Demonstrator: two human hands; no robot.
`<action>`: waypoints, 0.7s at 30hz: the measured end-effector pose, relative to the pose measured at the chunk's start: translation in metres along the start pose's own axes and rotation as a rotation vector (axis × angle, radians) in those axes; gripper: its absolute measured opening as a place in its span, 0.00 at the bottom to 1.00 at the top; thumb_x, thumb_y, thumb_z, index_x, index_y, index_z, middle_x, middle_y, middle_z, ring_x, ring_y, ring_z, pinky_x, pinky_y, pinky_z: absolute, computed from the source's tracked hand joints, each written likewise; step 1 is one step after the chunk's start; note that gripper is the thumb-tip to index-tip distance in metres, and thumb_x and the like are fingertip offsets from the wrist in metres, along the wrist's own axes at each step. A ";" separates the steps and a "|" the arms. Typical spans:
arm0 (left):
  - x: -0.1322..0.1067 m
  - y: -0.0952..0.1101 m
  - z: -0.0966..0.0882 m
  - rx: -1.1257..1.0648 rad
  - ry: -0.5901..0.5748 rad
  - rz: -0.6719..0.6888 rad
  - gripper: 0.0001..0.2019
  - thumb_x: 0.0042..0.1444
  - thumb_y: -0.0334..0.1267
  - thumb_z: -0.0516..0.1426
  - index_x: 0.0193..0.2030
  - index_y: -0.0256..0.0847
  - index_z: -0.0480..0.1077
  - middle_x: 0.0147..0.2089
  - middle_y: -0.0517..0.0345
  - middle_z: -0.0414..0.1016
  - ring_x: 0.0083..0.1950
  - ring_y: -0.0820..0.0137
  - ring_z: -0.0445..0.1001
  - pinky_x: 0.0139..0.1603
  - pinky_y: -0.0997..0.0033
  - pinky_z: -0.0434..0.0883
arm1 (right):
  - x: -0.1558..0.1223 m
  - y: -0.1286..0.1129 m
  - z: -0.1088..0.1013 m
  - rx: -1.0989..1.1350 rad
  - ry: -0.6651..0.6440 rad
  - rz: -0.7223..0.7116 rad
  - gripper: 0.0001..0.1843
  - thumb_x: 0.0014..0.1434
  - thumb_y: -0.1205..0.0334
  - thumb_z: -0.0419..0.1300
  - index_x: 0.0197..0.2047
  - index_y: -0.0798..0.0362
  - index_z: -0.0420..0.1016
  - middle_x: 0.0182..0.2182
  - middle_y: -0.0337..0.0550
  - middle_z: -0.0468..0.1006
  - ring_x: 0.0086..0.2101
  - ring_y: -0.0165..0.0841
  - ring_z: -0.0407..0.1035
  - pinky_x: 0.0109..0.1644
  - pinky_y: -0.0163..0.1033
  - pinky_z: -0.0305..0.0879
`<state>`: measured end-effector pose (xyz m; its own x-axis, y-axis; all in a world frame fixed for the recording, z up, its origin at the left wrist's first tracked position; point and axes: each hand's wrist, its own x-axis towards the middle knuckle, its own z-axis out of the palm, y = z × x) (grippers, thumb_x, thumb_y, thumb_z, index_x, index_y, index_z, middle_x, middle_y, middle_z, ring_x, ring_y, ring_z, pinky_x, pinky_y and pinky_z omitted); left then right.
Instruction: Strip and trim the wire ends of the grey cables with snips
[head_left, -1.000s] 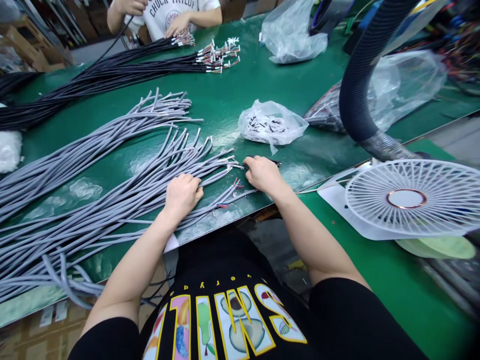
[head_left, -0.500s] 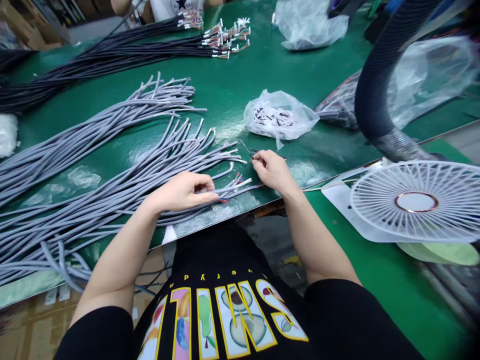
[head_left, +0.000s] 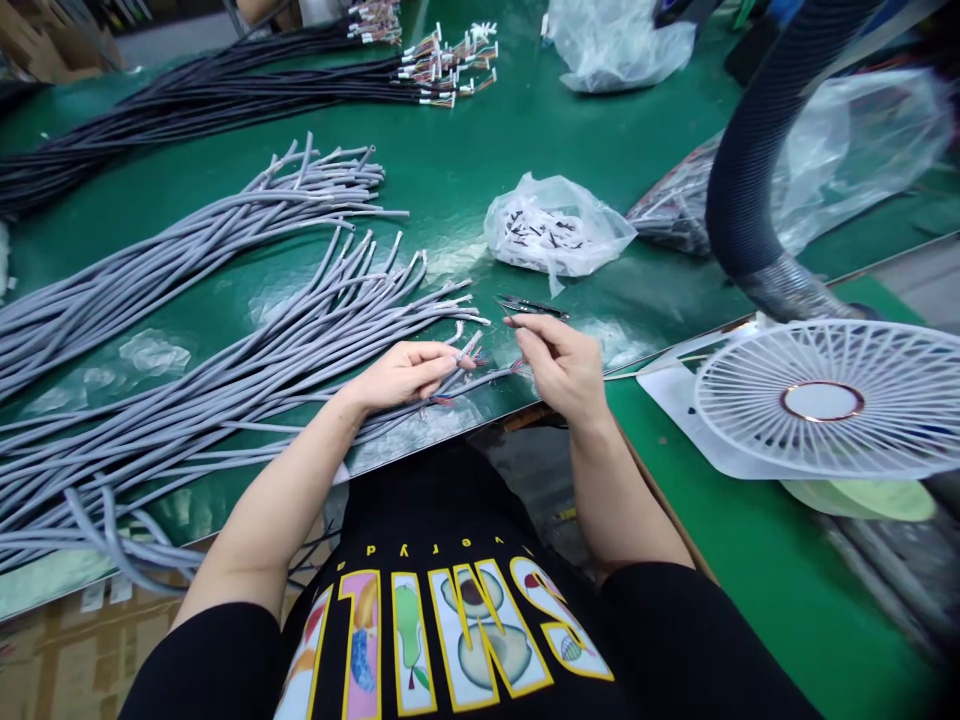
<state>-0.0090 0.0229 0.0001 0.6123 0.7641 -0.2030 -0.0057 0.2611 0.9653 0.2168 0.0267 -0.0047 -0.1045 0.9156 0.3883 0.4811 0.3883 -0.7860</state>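
left hand [head_left: 401,376]: now pinching cable [head_left: 469,348] near its end
right hand [head_left: 562,366]: curled near snips [head_left: 537,306], can't tell if holding
cable: seemingly singled out

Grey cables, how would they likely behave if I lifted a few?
The cables probably flex without going limp: they curve at lower left, yet some ends seem to jut upward. Lifting a few may drag neighbours, since they lie crossed.

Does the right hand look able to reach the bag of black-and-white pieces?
Probably yes: the plastic bag sits just beyond the right hand, with only the black snips between.
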 end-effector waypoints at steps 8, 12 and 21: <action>0.003 -0.008 0.007 -0.040 0.069 0.055 0.21 0.56 0.51 0.58 0.44 0.32 0.71 0.22 0.64 0.67 0.16 0.84 0.55 0.17 0.81 0.52 | -0.031 -0.020 -0.004 -0.118 -0.133 -0.072 0.16 0.64 0.65 0.52 0.49 0.53 0.78 0.45 0.47 0.82 0.44 0.36 0.77 0.50 0.41 0.73; 0.002 -0.006 0.009 -0.032 0.099 0.085 0.26 0.57 0.50 0.58 0.56 0.33 0.69 0.20 0.67 0.63 0.17 0.82 0.52 0.19 0.79 0.51 | -0.038 -0.022 -0.004 -0.152 -0.122 -0.076 0.17 0.65 0.65 0.52 0.53 0.51 0.77 0.47 0.45 0.81 0.45 0.36 0.77 0.52 0.40 0.73; -0.001 -0.002 0.012 0.021 0.117 0.111 0.28 0.57 0.50 0.58 0.59 0.31 0.69 0.20 0.67 0.60 0.20 0.81 0.53 0.23 0.79 0.58 | -0.038 -0.019 -0.004 -0.149 -0.137 -0.046 0.18 0.65 0.65 0.52 0.54 0.51 0.76 0.48 0.45 0.81 0.46 0.36 0.77 0.53 0.40 0.73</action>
<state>0.0003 0.0142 0.0000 0.5128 0.8512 -0.1117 -0.0510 0.1601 0.9858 0.2148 -0.0159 -0.0029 -0.2423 0.9068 0.3451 0.5952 0.4198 -0.6852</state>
